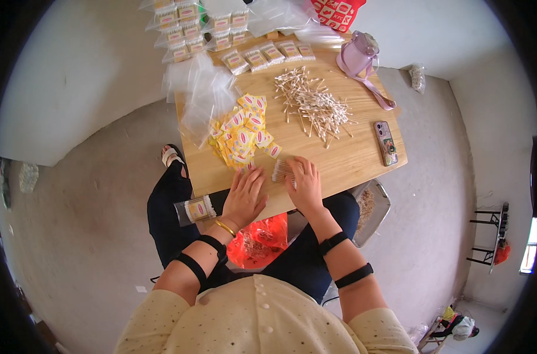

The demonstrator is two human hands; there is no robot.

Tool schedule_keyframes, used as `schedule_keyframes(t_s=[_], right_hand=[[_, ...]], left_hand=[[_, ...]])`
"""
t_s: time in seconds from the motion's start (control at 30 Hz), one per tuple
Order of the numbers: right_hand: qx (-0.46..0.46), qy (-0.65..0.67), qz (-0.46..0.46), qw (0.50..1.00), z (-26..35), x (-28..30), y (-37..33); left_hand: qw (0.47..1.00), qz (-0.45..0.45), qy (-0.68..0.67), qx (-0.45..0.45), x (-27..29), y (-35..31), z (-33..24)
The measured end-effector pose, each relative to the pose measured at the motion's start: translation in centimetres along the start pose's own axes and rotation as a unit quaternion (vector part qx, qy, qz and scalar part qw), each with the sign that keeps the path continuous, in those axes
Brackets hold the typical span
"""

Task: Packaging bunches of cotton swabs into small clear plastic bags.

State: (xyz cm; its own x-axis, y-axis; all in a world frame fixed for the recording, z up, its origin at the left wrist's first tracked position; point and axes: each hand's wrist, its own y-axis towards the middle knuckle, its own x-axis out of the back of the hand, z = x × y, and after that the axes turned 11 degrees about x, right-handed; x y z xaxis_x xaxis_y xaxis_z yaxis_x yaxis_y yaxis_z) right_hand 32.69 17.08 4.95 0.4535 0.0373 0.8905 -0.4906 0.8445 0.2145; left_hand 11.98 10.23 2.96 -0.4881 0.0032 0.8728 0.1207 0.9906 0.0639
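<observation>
My left hand [245,194] lies at the near edge of the wooden table, its fingers stretched out and their tips at the near end of a heap of yellow paper cards [242,133]. To its right, my right hand [305,186] has its thumb and fingers on a flat row of cotton swabs [282,171], partly hidden under the fingers. Farther back lies a loose pile of cotton swabs [312,103]. Left of my left hand, a clear bag packed with swabs and a yellow card [199,208] sits at the table's corner.
Clear plastic bags [200,97] lie at the table's left. Filled swab packs [272,53] line the back. A lilac bottle [358,53] and a phone [386,143] stand along the right. Below are a red bag [268,233] and a clear bin [377,221].
</observation>
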Motion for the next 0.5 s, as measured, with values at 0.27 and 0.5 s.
schedule_keyframes(t_s=[0.27, 0.5], right_hand=[[-0.006, 0.031, 0.008, 0.999, 1.0, 0.5, -2.4], [-0.018, -0.041, 0.053, 0.998, 0.8, 0.6, -3.4]], left_hand=[[0.996, -0.013, 0.081, -0.021, 0.2, 1.1, -1.5], [0.987, 0.012, 0.141, -0.080, -0.5, 4.2, -2.1]])
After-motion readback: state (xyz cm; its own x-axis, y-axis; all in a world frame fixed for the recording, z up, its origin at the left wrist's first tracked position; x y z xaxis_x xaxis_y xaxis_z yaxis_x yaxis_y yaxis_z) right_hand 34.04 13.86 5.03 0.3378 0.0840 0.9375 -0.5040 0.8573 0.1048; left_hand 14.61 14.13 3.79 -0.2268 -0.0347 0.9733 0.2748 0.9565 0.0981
